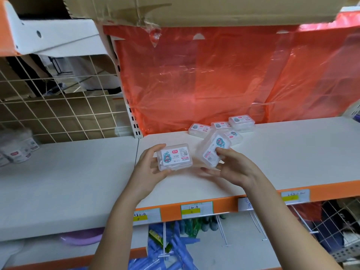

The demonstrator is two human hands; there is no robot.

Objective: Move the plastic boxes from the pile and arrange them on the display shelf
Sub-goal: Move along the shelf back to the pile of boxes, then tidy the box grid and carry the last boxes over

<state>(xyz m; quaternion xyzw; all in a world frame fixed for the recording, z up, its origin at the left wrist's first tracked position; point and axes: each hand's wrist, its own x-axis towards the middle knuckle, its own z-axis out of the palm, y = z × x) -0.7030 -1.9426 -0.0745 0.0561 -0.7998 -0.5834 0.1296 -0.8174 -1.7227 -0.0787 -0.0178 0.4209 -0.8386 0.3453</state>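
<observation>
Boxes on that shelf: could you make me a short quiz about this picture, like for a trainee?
1. True or false: each hand holds one box.
2. How many boxes lie in the pile at the back of the shelf?
3. Which held box is tilted? A) the left one B) the right one

Key:
1. True. The left hand holds the left box; the right hand holds the right box.
2. Four can be seen in the pile on the shelf; more may be hidden.
3. B. The right box is tilted, while the left box faces the camera nearly flat.
</observation>
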